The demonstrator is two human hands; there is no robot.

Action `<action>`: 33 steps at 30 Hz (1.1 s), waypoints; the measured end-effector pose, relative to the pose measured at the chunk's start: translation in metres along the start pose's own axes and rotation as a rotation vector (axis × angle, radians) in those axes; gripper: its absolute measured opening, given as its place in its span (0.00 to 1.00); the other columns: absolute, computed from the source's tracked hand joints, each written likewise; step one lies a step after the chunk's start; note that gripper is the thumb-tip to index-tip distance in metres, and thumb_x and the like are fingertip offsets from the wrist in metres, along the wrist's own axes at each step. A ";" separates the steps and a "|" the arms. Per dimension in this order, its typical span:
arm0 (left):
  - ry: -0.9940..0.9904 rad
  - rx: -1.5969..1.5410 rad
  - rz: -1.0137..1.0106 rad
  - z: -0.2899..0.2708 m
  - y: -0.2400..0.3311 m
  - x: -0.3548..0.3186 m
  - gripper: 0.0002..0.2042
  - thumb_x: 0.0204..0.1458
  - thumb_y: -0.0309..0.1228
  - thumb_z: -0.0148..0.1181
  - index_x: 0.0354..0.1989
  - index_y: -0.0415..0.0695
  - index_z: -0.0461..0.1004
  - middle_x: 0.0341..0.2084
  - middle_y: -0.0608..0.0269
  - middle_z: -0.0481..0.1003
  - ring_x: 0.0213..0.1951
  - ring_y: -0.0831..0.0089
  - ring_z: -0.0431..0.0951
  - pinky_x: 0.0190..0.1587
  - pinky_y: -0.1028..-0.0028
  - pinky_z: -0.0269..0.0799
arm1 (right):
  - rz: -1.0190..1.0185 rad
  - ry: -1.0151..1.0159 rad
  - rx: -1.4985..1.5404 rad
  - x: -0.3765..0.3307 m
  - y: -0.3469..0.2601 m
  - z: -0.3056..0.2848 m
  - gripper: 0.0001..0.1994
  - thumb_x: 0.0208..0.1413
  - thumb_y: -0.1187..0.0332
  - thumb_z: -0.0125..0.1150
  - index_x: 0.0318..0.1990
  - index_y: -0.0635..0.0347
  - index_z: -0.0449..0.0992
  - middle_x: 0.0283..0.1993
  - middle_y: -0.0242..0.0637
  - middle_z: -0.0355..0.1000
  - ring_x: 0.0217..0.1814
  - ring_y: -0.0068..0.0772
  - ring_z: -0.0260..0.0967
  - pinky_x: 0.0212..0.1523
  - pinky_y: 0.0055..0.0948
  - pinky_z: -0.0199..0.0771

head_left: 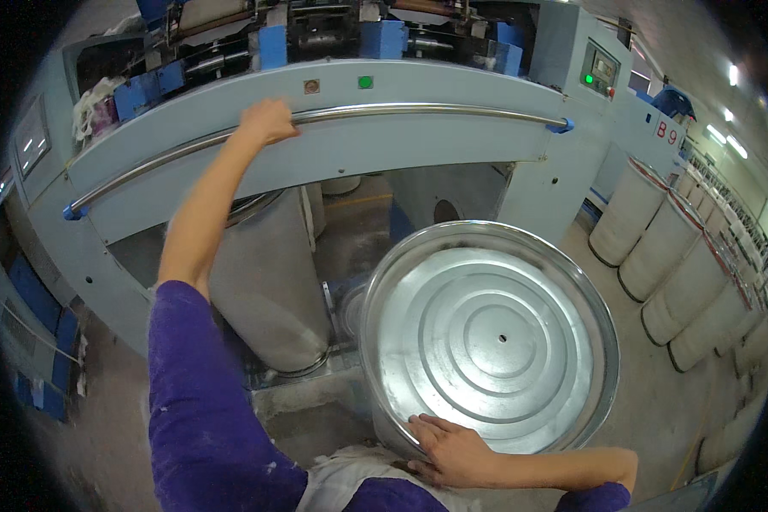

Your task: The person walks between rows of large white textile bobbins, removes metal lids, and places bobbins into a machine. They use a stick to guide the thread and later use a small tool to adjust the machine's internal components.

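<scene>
My left hand point(266, 119) is raised and closed around the long metal rail point(418, 110) that curves across the front of the grey-blue machine point(452, 145). My right hand point(450, 450) lies flat with spread fingers on the near rim of a large round metal can point(486, 333), whose shiny top plate has raised rings and a small hole in the middle. A second grey can point(269, 282) stands under the machine, just left of the first. Both my sleeves are purple.
A row of tall white cans point(674, 256) lines the aisle on the right. A control panel with a green light point(600, 70) sits at the machine's upper right. Blue parts and white fibre lie on top of the machine. Below is concrete floor point(657, 410).
</scene>
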State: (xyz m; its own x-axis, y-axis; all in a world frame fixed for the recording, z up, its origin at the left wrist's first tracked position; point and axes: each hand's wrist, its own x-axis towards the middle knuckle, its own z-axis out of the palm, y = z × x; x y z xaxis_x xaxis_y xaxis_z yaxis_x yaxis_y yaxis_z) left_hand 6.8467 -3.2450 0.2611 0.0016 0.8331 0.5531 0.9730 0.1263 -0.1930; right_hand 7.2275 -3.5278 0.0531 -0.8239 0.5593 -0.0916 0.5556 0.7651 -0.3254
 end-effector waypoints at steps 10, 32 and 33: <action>0.042 -0.020 -0.108 0.012 -0.018 -0.003 0.10 0.38 0.31 0.53 0.29 0.41 0.76 0.29 0.45 0.76 0.35 0.49 0.77 0.36 0.57 0.73 | -0.156 -0.004 0.007 -0.006 0.011 0.002 0.30 0.43 0.72 0.55 0.57 0.71 0.59 0.57 0.49 0.63 0.58 0.39 0.64 0.45 0.28 0.75; 0.152 -0.136 -0.080 0.029 -0.022 -0.004 0.14 0.43 0.32 0.56 0.39 0.43 0.76 0.35 0.51 0.76 0.39 0.58 0.76 0.44 0.62 0.71 | 0.278 0.298 -0.624 0.360 0.263 -0.133 0.25 0.48 0.46 0.57 0.49 0.50 0.67 0.36 0.40 0.75 0.39 0.46 0.73 0.37 0.43 0.70; 0.187 -0.147 -0.072 0.033 -0.023 -0.006 0.14 0.44 0.33 0.56 0.40 0.44 0.76 0.37 0.51 0.75 0.41 0.58 0.75 0.45 0.62 0.70 | 0.379 0.240 -0.607 0.378 0.274 -0.136 0.27 0.48 0.43 0.56 0.50 0.49 0.67 0.38 0.40 0.75 0.41 0.47 0.73 0.40 0.44 0.70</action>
State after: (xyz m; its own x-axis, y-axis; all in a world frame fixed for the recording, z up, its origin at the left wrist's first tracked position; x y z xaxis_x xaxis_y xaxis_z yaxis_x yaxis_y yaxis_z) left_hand 6.8166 -3.2353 0.2356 -0.0396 0.7086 0.7045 0.9952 0.0908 -0.0355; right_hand 7.0833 -3.0636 0.0577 -0.5560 0.8199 0.1365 0.8172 0.5093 0.2698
